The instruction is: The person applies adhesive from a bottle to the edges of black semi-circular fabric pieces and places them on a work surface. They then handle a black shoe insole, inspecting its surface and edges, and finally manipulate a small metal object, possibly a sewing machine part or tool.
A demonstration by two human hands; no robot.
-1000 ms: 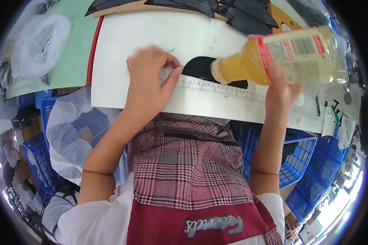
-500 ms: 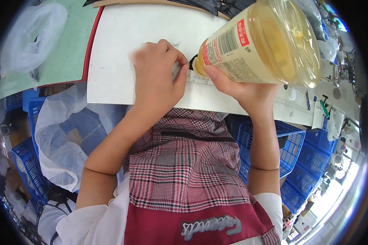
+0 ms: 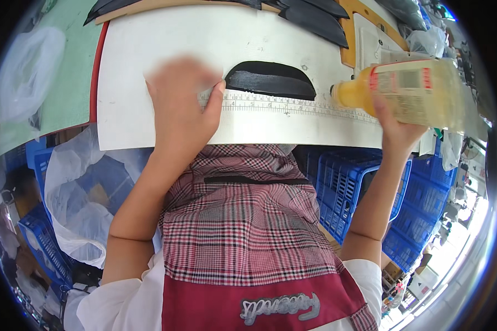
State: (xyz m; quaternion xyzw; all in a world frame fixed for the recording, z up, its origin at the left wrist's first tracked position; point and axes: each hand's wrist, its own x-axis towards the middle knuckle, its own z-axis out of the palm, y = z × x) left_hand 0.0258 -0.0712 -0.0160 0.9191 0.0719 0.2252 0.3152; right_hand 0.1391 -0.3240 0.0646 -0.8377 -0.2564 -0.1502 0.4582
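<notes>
Ruler [image 3: 292, 106] on white board [image 3: 160, 41], along near edge of black piece [image 3: 270, 74]; could get smeared if bottle drips. Black piece flat, shiny grey band on it; might smudge if brushed. Left hand [image 3: 183, 105] at piece's left tip, other fingertips blurred, can't tell if pinched; weak hold could let piece slide. Right hand [image 3: 398, 128] clamped round bottle [image 3: 411, 91], tipped near level, neck off piece's right end; slipping grip could drop it. Dark pieces [image 3: 315, 19] farther back, likely safe.

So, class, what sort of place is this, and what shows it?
Probably a workshop: a curved black piece lies along a ruler, more dark pieces lie beyond, and blue crates stand below.
</notes>
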